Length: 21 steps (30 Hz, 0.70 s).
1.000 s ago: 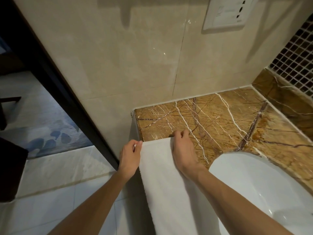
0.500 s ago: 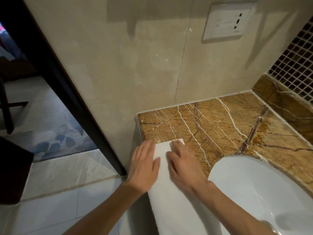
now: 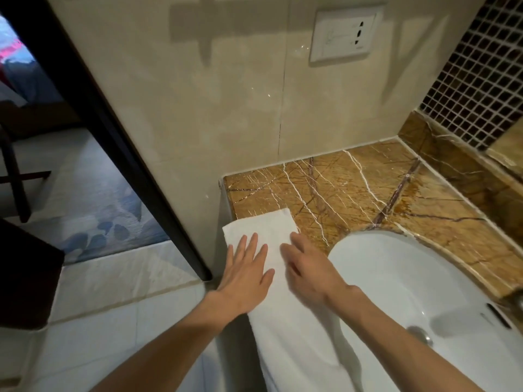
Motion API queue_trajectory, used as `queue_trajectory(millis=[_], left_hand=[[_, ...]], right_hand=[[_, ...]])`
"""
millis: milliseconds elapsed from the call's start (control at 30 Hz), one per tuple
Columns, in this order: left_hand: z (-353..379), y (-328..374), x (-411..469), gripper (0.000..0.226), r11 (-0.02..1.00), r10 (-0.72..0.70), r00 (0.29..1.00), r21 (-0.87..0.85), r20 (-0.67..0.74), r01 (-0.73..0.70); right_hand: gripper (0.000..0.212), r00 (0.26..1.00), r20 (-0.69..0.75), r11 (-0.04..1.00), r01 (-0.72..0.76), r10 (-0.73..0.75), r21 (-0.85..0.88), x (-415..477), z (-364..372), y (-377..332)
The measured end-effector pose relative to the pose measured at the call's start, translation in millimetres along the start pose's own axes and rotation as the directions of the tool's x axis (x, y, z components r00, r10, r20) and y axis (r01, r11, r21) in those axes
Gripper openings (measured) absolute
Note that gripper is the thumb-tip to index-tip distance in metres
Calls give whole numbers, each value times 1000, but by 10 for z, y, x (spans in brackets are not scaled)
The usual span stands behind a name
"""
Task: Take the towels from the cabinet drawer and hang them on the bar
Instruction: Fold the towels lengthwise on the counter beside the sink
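A: Bathroom corner, beige tile wall, brown veined marble desk [image 3: 368,193] with a white sink [image 3: 396,278] sunk in it. Status?

B: Fingers [image 3: 253,246] first. Left hand [image 3: 246,275] is flat, fingers straight and spread, pressing down on the towel [image 3: 271,224]. Right hand [image 3: 308,273] lies on the towel's sink-side edge with fingers loosely bent. It's blurred, but no pinch visible.

A: Where's the towel sitting?

B: Just left of the sink. Its far end is on the desk corner, and the rest runs toward the camera and drapes down past the desk's front edge. Folded into a long strip.

A: Is it on the bar?

B: Can't tell, no bar in view. The drape suggests it may hang over something below the edge, but that's hidden. No drawer in view either.

A: Progress?

B: My read: this towel is out of the drawer and placed, and the hands are smoothing it. If more towels are left, they aren't in frame.

A: Counts?

B: One towel, two hands, one sink with one drain [image 3: 420,333]. One socket plate [image 3: 343,35] on the wall above the sink, mosaic tile [image 3: 481,80] to its right, and a dark door frame [image 3: 113,137] well to its left.
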<state>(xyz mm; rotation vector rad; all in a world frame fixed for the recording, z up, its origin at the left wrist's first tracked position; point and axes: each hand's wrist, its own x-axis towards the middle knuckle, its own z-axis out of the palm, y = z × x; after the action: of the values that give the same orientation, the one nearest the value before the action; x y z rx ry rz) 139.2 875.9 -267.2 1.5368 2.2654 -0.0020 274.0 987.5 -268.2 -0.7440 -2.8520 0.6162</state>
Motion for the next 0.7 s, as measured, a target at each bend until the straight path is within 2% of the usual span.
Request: queue_trajectory(millis=[67,133,267,333,500,700], left_hand=[[57,112,-292,61,998,-12,1000,-55,9,13],[143,250,-611,60,985,-49,999,-165,-11,46],[376,525,-1130,52,889,-121,992,-449,-43,89],[504,629,-1304,49,849,-118,992,-523,-45,77],[703,754,-1575,51,856,-50,995,-517,-87,-2],[758,821,-1780,51,879,-57,998,-476,-33,35]], right_hand=[[8,995,16,993,-98,97,71,-300,-62,50],[21,975,50,972,-219,216,80,-654,-84,96],[42,895,187,891,-432,405,138,-1280,-47,108],[49,862,230,854,-492,452,167,-1490,-37,65],[47,820,218,782,-571,530,249,-1870,-91,-170],[45,780,283,745,-621,557,244,-2257,-166,-393]])
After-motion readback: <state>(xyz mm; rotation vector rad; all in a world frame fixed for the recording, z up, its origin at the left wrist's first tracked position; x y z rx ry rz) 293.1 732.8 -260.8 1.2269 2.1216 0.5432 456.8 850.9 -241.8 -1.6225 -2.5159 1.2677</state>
